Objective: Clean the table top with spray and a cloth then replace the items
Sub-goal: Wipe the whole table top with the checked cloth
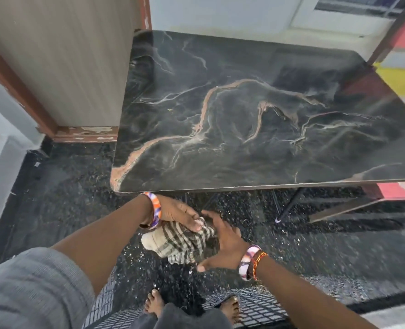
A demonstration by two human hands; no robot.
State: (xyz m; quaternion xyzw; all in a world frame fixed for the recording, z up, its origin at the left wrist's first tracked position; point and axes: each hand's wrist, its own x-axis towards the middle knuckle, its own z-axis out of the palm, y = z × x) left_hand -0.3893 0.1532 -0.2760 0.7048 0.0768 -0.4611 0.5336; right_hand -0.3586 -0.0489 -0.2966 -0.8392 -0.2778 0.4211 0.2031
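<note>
Head view, looking down at a person standing at the near edge of a dark, marble-patterned bench (256, 129). The bench top, veined in pale and rust-coloured lines, carries no visible items. Both hands meet below its front edge, over the black speckled floor (78, 186). The left hand (180, 213) is closed on a bunched, striped cloth (182, 243), fingers curled over its upper fold. The right hand (225, 241) lies open against the cloth's right side, palm turned toward it, fingers spread and touching the fabric without gripping it. The cloth hangs between the two hands, clear of the bench and just in front of its near left corner. Each wrist bears a multicoloured bangle (155, 211); the right wrist also carries an orange thread. A grey sleeve (35, 288) covers the left upper arm. Bare feet (154, 302) stand on a patterned mat (256, 302) at the bottom of the view. A slim bench leg (289, 207) shows beneath the top.
</note>
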